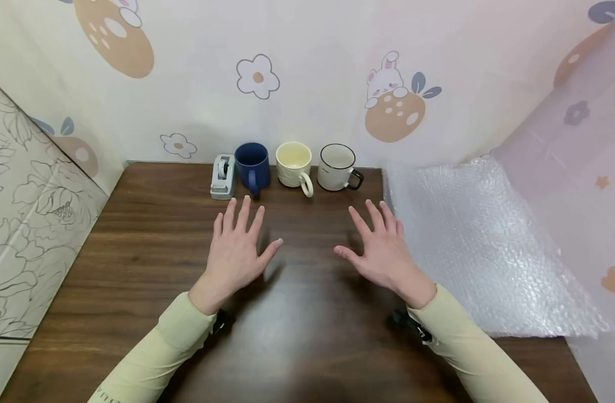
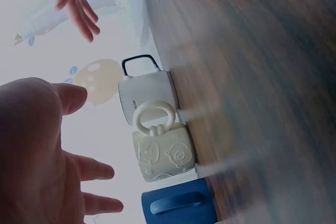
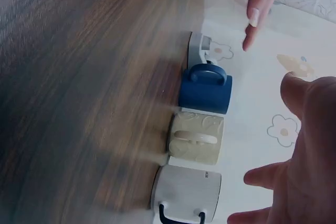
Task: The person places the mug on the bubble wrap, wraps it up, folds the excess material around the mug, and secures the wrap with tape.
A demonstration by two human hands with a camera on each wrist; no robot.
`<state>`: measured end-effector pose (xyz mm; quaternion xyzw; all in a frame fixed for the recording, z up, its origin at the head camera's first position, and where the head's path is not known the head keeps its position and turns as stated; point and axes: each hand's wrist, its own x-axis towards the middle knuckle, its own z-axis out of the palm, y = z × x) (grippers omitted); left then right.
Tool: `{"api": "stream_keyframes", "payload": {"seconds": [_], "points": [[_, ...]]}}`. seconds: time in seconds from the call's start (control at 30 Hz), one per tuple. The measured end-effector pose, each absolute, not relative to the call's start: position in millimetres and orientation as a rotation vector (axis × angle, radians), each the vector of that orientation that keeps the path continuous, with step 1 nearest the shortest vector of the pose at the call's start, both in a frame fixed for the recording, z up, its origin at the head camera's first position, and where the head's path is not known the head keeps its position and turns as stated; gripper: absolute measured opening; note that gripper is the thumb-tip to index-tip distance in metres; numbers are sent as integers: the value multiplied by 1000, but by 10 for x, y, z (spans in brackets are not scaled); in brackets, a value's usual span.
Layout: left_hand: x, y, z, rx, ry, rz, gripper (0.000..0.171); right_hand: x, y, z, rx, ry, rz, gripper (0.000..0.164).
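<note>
My left hand [image 1: 235, 253] hovers over the table with its fingers spread, nearest to the blue mug [image 1: 252, 166] and the tape dispenser [image 1: 223, 177]. Likewise spread and holding nothing, my right hand [image 1: 385, 253] hangs over the table's right half, in front of the white mug [image 1: 335, 169] with black rim and handle. Between the blue and white mugs stands a cream mug [image 1: 293, 164] with raised animal faces, which show in the left wrist view. All three mugs stand upright in a row with the dispenser at the left end.
Bubble wrap [image 1: 481, 246] lies flat over the right side of the dark wooden table [image 1: 151, 246]. Behind the row rises a wall covering [image 1: 307, 78] with rabbit and flower prints. A panel with line-drawn flowers [image 1: 30, 207] borders the left side.
</note>
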<state>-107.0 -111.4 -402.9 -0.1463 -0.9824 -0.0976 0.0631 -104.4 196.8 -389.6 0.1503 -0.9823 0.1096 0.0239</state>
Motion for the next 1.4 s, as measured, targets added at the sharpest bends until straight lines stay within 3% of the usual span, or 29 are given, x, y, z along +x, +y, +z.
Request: {"api": "stream_keyframes", "payload": {"seconds": [0.33, 0.63, 0.93, 1.17, 1.4], "points": [[-1112, -1146, -4007, -480, -2963, -430, 73, -1033, 2123, -3828, 541, -3033, 410, 75], [-1118, -1219, -4081, -436, -3015, -618, 58, -1002, 2493, -3761, 453, -3006, 493, 56], [-1078, -1254, -4174, -427, -3071, -1004, 53, -893, 2915, -3846, 230, -3141, 462, 57], [-1107, -1258, -4223, -462, -3071, -1106, 48, -838, 3003, -3922, 185, -3108, 523, 32], [-1115, -1237, -4203, -478, -3082, -1086, 46, -807, 3031, -3940, 179, -2993, 514, 28]]}}
